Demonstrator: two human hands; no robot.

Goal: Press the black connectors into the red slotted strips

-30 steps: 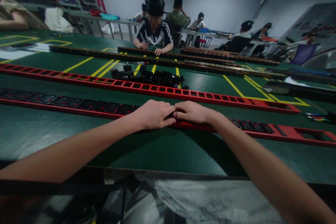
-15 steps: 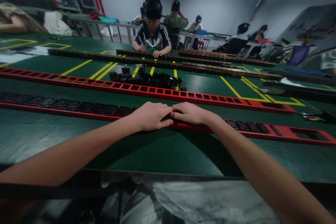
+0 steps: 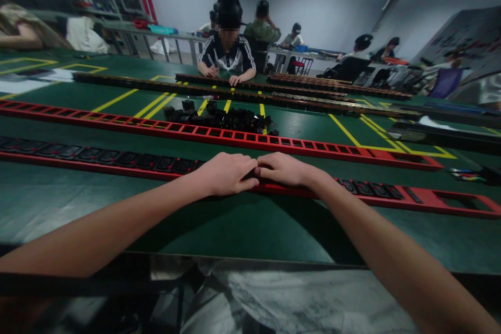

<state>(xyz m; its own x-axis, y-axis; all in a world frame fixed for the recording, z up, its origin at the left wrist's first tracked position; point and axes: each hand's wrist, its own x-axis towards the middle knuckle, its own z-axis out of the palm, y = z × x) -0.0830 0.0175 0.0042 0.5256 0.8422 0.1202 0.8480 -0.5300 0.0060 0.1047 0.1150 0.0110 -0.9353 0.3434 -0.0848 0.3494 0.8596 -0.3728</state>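
Before me a long red slotted frame [image 3: 426,201] lies across the green table, with black square inserts [image 3: 129,158] seated along it. My left hand [image 3: 227,173] bends over the middle of this frame, fingers at the far side and thumb at the near side. Beside it, almost touching at the fingertips, my right hand [image 3: 284,169] is closed over the same frame. Whatever lies directly under both hands is hidden. Inserts show in the slots on either side of the hands.
Farther back lies a second red frame [image 3: 309,144] with open slots. Behind it is a pile of loose black parts [image 3: 235,119]. Long dark strips [image 3: 156,83] cross the table. Opposite sits a person [image 3: 227,55] holding a pen-like tool. Coloured wires [image 3: 465,173] lie at right.
My hands keep the same place on the red frame. The person opposite has shifted the pen-like tool slightly.
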